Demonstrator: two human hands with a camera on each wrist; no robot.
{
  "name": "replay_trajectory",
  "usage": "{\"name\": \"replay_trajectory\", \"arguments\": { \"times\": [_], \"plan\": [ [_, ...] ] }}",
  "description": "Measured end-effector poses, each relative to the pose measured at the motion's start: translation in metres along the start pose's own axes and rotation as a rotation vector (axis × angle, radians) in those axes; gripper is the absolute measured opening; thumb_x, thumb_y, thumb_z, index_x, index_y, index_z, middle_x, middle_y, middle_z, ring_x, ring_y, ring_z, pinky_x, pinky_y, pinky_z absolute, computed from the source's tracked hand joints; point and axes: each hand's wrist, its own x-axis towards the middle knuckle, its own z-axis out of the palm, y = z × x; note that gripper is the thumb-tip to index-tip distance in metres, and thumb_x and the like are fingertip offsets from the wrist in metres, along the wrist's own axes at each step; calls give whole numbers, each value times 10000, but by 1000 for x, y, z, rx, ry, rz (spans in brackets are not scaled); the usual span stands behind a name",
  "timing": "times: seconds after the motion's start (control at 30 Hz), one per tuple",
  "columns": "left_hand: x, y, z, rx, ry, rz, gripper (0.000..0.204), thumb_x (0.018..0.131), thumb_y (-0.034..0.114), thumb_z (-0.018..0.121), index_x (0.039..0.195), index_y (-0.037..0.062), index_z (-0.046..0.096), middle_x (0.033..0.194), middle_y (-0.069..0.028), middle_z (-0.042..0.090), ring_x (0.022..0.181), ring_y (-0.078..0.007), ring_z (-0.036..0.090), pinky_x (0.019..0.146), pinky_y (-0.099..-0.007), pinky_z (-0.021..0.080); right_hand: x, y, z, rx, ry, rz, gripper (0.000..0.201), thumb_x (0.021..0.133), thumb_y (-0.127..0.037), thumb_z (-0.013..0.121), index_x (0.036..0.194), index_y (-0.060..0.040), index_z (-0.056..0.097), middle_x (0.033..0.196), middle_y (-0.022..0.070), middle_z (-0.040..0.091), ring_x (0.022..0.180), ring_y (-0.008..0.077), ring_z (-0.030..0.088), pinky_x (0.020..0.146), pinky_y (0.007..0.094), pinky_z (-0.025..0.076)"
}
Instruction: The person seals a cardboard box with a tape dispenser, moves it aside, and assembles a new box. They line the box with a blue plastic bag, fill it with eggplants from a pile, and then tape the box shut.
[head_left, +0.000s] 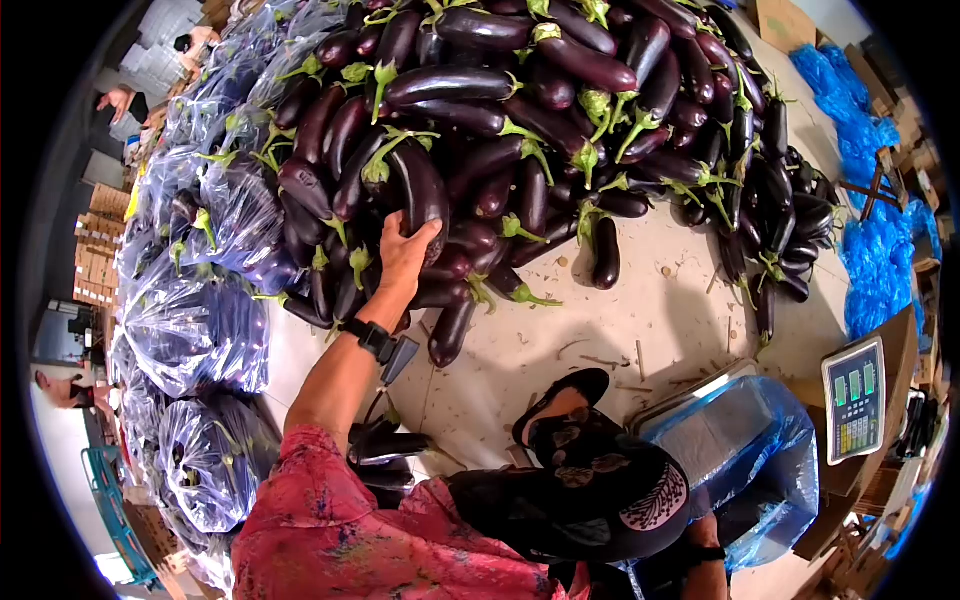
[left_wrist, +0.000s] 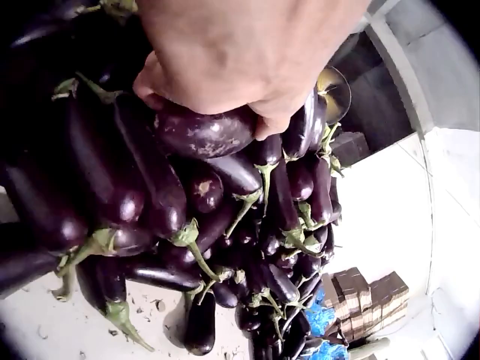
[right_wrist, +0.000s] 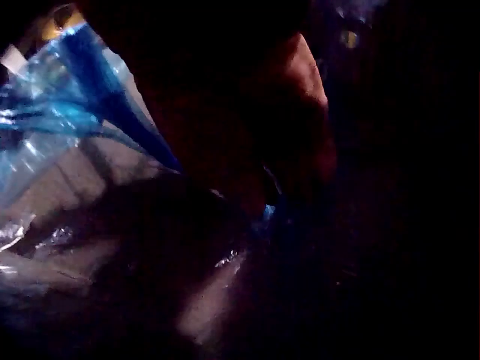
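Observation:
My left hand (head_left: 403, 255) grips the end of a dark purple eggplant (head_left: 418, 185) at the near side of a large heap. In the left wrist view, the thumb and fingers curl round this eggplant (left_wrist: 206, 135), with other eggplants just below it. My right hand (right_wrist: 247, 127) is low at the right, beside a blue plastic bag (head_left: 790, 470). The right wrist view is very dark. A bit of blue film shows at the fingertips there, and the bag's film (right_wrist: 97, 90) runs toward the hand, which appears to pinch it.
Clear plastic bags of eggplants (head_left: 195, 320) line the left. A digital scale display (head_left: 855, 400) stands at the right, near blue plastic sheeting (head_left: 880, 270). Stem scraps litter the pale floor (head_left: 540, 330). More eggplants (head_left: 385, 445) lie close to my body.

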Motion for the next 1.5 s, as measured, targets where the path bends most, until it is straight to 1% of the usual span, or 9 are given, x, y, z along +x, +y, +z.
{"name": "replay_trajectory", "arguments": {
  "times": [0.07,0.23,0.33,0.57,0.8,0.97,1.3,1.37,1.5],
  "plan": [
    [-10,18,-17,-43,-39,-34,499,811,201,775,1196,-35,562,1080,-99,642,938,-164,613,849,-302,502,-14,-2,5,-79,-4,-10,421,1028,-237,389,1373,-28,509,1422,146,524,1359,267,442,1136,361,332],
    [-28,38,-37,-120,-71,-57,490,834,178,736,1244,-28,565,1099,-94,638,926,-160,614,832,-299,507,-21,133,-28,2256,-420,786,393,956,-188,522,1321,-44,549,1316,209,595,1250,363,544,1054,412,437],
    [-28,31,-40,-190,-74,-76,470,829,153,724,1239,-21,572,1090,-90,640,911,-160,618,814,-297,512,-20,239,-67,2227,-563,907,376,897,-169,601,1260,-71,597,1235,214,635,1163,406,585,964,437,495],
    [-123,61,-22,111,-255,143,596,746,235,795,1236,-13,563,1140,-132,577,1023,-230,596,887,-357,499,-18,206,-44,2161,-294,767,194,840,-136,555,972,-50,668,960,243,682,929,460,640,784,519,535],
    [-165,-64,30,340,-555,299,724,690,245,827,1307,1,537,1231,-176,518,1142,-347,545,978,-424,460,-3,214,-49,2200,132,938,125,848,-133,583,813,-18,619,800,263,629,829,480,619,659,519,490],
    [-187,-103,78,377,-473,328,644,710,216,794,1263,-5,549,1199,-189,515,1103,-376,546,961,-449,454,-20,142,-41,2164,-52,909,244,813,-210,663,715,7,609,686,257,613,709,460,628,590,503,491],
    [-168,-117,44,194,-751,57,477,852,184,709,1276,2,587,1190,-216,614,983,-327,643,877,-378,506,-18,111,-39,2560,69,1035,374,854,-129,664,1210,-40,590,1203,170,642,1126,322,605,943,400,479],
    [-170,-147,24,306,-455,309,295,821,95,694,1105,21,667,1034,-153,674,843,-292,677,785,-365,535,-26,131,-45,2465,-62,892,475,927,-84,606,1377,-32,461,1334,141,575,1202,243,559,1012,341,440],
    [-159,-162,-7,434,-238,67,393,800,122,697,1175,41,612,1023,-154,603,895,-283,623,819,-393,511,-22,207,-75,2487,-224,863,517,994,-92,535,1480,-24,374,1424,136,521,1268,216,519,1063,309,408]
  ]
}}
